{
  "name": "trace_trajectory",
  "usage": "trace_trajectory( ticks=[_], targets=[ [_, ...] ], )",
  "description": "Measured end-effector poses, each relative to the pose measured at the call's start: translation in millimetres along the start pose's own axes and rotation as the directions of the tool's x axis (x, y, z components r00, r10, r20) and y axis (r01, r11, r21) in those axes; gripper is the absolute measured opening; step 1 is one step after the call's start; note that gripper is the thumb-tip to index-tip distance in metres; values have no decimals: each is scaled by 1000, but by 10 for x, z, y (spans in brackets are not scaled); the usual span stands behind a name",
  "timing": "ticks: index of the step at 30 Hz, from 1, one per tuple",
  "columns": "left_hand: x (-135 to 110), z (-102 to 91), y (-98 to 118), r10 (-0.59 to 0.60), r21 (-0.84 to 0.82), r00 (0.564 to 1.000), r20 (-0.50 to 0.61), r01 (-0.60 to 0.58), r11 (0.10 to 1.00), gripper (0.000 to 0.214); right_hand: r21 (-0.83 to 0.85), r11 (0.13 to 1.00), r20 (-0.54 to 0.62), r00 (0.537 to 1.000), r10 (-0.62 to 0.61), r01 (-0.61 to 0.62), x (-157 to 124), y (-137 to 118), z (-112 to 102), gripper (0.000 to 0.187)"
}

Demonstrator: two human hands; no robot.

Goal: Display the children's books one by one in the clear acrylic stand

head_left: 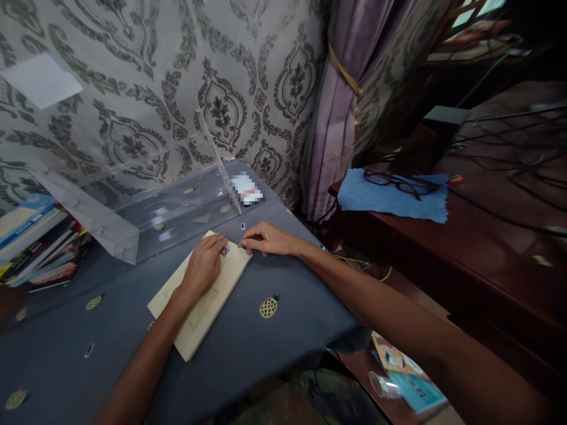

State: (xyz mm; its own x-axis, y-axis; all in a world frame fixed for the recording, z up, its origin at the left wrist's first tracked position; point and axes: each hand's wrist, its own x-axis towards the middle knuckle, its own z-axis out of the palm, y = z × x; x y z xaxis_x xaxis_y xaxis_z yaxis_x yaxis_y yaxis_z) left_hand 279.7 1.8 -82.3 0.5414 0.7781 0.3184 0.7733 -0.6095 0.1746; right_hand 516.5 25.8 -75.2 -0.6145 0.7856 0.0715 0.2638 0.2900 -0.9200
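Two hands: one left hand (207, 260), one right hand (266, 239). Under the left hand, one cream pad (212, 298); beyond it, one clear stand (117, 236); leftward, one book pile (33, 236), volumes uncountable. Right of the right hand: one blue cloth (394, 202), one pair of glasses (398, 182), one clear cup (384, 385).

On the bench (239, 348), from the pad (217, 295): stand (163, 206) at eleven o'clock, books (39, 242) at ten; off the bench, glasses (401, 183) on cloth (385, 202) at two.

Head-worn view, forward-down over the table (305, 321)
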Motion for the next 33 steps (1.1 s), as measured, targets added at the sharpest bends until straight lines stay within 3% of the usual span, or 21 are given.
trace_trajectory(
  ticks=[7,15,20,27,33],
  targets=[
    [-19,-27,256,185,-106,979,82,-176,979,66,-11,1000,-1,1000,-10,10,-6,-25,-7,30],
    [-32,-100,156,281,-168,954,106,-261,951,59,-286,957,-117,989,-93,56,-227,-146,97,32],
    [-65,-86,134,305,-184,942,136,-279,943,57,-500,861,-228,973,-28,-93,-524,-233,320,26],
    [-78,-33,111,309,-185,945,109,-286,940,56,-671,741,-102,985,-137,34,-709,-263,548,26],
    [-100,17,125,210,-115,974,83,-200,973,51,-670,742,-123,984,-132,16,-640,-215,606,24]
  ],
)
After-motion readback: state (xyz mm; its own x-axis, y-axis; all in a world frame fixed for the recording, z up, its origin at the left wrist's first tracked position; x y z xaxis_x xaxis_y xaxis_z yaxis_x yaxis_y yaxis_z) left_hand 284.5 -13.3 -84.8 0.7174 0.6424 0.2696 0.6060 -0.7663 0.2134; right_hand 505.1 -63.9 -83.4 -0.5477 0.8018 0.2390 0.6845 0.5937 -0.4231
